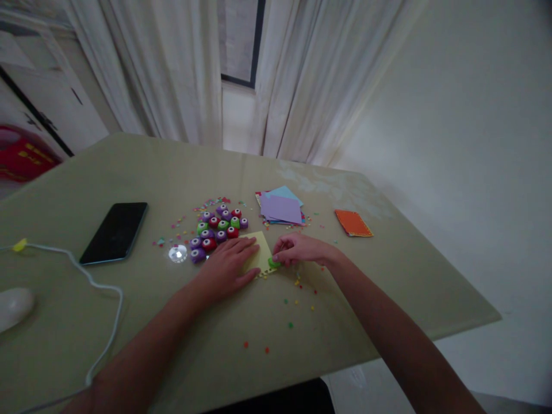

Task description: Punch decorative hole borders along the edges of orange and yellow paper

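A pale yellow square of paper (261,248) lies on the table, with small cut-outs along its near edge. My left hand (229,260) rests flat on its left part, fingers stretched out. At the paper's near right corner, my right hand (295,248) has its fingers closed on a small green craft punch (273,263); the fingers partly cover it. Beyond my left hand stand several small purple, red and green punches (221,225) in a cluster. Tiny punched-out paper pieces (297,283) are scattered around the paper.
Behind my hands is a stack of coloured paper squares (281,209), purple on top. An orange square (352,223) with a decorated edge lies to the right. A clear round disc (177,253), a black tablet (115,233) and a white cable (112,287) are on the left.
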A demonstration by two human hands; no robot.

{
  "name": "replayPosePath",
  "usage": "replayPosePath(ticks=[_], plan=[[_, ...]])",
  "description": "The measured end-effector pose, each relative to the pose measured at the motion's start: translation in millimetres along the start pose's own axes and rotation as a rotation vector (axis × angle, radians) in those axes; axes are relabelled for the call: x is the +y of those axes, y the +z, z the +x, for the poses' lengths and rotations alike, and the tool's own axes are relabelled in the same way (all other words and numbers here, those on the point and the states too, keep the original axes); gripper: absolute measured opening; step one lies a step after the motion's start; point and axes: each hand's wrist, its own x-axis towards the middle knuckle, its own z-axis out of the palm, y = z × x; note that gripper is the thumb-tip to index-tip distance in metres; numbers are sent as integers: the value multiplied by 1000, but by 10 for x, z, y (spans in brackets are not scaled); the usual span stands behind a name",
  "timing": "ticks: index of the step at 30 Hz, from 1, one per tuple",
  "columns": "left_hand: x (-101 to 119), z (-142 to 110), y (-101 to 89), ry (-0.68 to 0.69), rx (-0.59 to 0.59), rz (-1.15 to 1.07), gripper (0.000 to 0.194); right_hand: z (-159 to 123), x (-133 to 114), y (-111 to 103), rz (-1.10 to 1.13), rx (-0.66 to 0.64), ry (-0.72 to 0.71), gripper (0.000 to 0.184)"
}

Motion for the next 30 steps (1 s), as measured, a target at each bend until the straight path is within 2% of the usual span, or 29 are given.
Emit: replayPosePath(ticks=[18,26,30], plan=[[20,6,-19,-6,1,-9,54,65,-42,-28,-41,-14,80,29],[20,1,-6,-11,-1,-23,54,109,-88,-70,-195,-84,103,30],[18,-4,5,-11,7,-23,54,118,-153,-84,-356,-88,97,31]])
